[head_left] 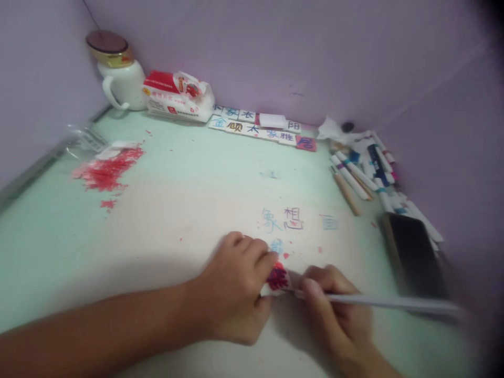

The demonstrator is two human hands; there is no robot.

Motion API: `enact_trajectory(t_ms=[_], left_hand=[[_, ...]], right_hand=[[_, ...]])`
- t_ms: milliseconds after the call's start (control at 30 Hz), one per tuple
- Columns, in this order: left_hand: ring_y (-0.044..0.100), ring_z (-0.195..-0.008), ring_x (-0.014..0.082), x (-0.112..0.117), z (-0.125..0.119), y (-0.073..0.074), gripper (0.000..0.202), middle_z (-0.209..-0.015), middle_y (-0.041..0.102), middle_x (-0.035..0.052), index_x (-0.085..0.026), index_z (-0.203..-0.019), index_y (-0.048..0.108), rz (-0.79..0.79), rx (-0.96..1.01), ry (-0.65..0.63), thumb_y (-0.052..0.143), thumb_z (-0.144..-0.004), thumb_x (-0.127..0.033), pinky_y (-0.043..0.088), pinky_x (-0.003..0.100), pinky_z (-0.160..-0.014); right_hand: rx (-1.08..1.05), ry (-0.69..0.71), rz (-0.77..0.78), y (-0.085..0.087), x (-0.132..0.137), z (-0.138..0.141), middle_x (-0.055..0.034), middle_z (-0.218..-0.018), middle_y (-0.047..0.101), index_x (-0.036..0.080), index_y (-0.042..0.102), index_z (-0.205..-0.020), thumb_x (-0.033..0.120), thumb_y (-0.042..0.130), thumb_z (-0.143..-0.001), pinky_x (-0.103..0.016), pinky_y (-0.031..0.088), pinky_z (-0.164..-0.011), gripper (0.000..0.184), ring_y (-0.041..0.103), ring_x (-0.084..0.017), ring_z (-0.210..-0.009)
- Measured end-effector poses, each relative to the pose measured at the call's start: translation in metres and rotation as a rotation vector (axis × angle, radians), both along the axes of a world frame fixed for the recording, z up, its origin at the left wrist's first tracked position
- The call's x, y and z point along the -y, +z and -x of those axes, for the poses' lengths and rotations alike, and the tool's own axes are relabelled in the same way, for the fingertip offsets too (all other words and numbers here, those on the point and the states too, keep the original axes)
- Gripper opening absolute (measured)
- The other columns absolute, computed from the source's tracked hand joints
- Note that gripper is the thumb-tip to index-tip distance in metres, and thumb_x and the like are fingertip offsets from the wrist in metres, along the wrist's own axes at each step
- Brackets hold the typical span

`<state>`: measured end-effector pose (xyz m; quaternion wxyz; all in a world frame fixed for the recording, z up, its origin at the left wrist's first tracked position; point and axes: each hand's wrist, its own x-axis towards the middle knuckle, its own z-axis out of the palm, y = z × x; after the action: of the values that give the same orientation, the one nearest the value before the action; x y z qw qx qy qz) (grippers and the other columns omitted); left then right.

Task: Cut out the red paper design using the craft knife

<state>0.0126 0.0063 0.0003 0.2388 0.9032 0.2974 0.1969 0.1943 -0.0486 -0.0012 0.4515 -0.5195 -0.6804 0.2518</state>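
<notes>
My left hand (236, 289) presses down on a small white tile (277, 279) whose top is covered in red, near the front of the pale green table (177, 178). My right hand (334, 310) grips a thin grey tool (386, 302) whose tip meets the tile's right edge. Just beyond the hands, blue characters (293, 219) are written on the tabletop. A pile of red shavings (108, 170) lies at the left.
Rows of lettered tiles (260, 128) lie along the back wall beside a red and white tissue pack (177, 97) and a white lidded mug (118, 73). Several markers (366, 168) are heaped at the right, with a dark phone (417, 257) in front of them.
</notes>
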Motion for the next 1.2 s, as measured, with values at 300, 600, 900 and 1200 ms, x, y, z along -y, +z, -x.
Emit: enact_trajectory(t_ms=[300,600,900,1200], left_hand=[[0.053,-0.088,0.0273,0.000,0.000,0.000,0.034,-0.094,0.059,0.0120,-0.011,-0.107,0.057,-0.004,-0.016,-0.009,0.054,-0.075,-0.022,0.036,0.043,-0.078],[0.053,-0.086,0.0267,-0.001,0.000,0.001,0.034,-0.091,0.059,0.0114,-0.012,-0.106,0.058,0.006,-0.012,-0.008,0.054,-0.073,-0.020,0.036,0.042,-0.077],[0.052,-0.086,0.0266,-0.001,0.000,0.001,0.038,-0.093,0.058,0.0120,-0.011,-0.108,0.057,-0.011,-0.013,-0.008,0.054,-0.071,-0.019,0.037,0.042,-0.077],[0.052,-0.086,0.0266,-0.001,0.000,0.001,0.040,-0.093,0.057,0.0122,-0.011,-0.107,0.057,-0.018,-0.003,-0.009,0.054,-0.068,-0.019,0.037,0.043,-0.078]], right_hand=[[0.119,0.028,-0.048,0.000,-0.002,0.002,0.0029,-0.062,0.053,0.022,0.048,-0.083,0.009,0.049,-0.088,-0.022,0.037,-0.045,0.014,0.048,-0.009,-0.048],[0.007,-0.072,0.060,-0.001,0.000,0.010,0.0043,-0.056,0.050,0.022,0.050,-0.074,0.017,0.049,-0.092,-0.023,0.032,-0.044,0.019,0.042,-0.009,-0.045],[-0.446,-0.203,0.305,-0.005,0.000,0.009,0.0061,-0.052,0.044,0.021,0.046,-0.068,0.031,0.051,-0.094,-0.022,0.027,-0.043,0.029,0.035,-0.009,-0.045],[-0.086,-0.041,0.024,-0.005,-0.004,0.003,0.0042,-0.057,0.050,0.021,0.050,-0.076,0.016,0.049,-0.092,-0.022,0.033,-0.043,0.017,0.042,-0.009,-0.046]])
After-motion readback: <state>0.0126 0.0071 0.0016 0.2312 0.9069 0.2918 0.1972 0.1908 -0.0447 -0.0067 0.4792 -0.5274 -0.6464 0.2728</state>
